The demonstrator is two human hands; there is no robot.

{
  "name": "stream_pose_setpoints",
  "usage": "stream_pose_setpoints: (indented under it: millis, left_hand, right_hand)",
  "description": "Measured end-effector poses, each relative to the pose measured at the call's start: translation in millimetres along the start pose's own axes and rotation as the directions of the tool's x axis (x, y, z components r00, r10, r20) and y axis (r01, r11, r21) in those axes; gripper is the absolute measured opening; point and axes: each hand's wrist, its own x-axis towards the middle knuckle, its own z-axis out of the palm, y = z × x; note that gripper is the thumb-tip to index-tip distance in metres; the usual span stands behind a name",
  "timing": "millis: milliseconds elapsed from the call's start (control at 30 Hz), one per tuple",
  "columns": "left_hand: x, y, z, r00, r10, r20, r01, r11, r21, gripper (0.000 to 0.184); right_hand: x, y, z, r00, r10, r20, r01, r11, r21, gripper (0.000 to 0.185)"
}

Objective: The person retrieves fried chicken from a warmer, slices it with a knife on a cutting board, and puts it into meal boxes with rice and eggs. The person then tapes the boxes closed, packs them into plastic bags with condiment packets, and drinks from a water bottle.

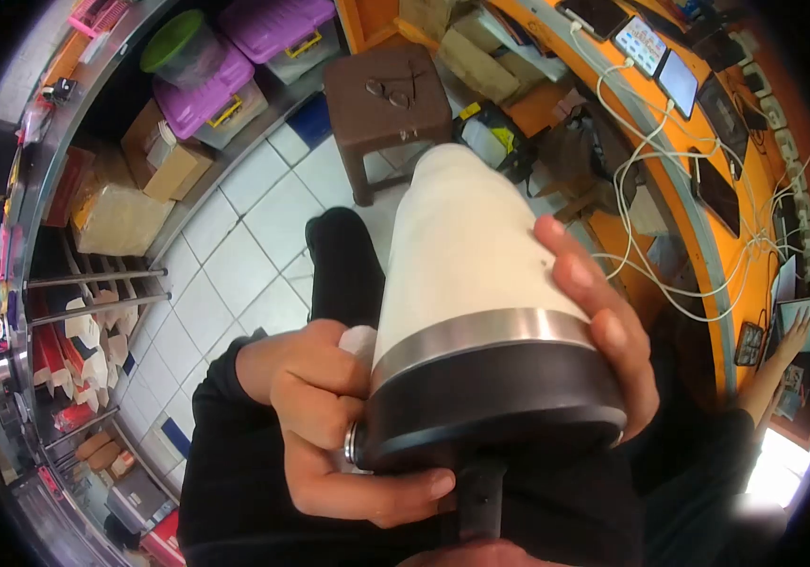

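Observation:
A large white tumbler (pixel 466 255) with a steel band (pixel 490 340) and a black lid (pixel 499 392) is tilted before me, its lid end nearest and its narrow end pointing away. My right hand (pixel 613 331) wraps round its right side, fingers on the white wall and band. At the lid's left edge, my left hand (pixel 329 416) is closed round a crumpled white tissue (pixel 358 342), pressing against the lid. A small metal ring (pixel 352 444) shows beside those fingers. Below the lid hangs a black strap-like part (pixel 480 501).
A brown stool (pixel 386 94) with scissors on it stands ahead on white tiles. At right, an orange counter (pixel 707 255) carries phones and white cables; another person's hand (pixel 801 326) rests there. Shelves with boxes and purple-lidded bins (pixel 202 90) line the left.

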Motion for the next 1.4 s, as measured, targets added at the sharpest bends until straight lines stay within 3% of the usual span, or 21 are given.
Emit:
stream_pose_setpoints:
  millis: [200,1400]
  left_hand:
    - [0.3,-3.3,1.1,0.999,0.025,-0.048,-0.026,1.000,-0.015,0.031]
    - [6.3,-14.5,3.2,0.989,0.090,-0.121,-0.093,0.995,-0.025,0.031]
  right_hand:
    - [5.7,-1.7,2.7,0.997,0.071,-0.024,-0.072,0.997,-0.020,0.037]
    - [12.7,3.2,34.4,0.960,-0.071,-0.270,0.032,0.989,-0.145,0.040]
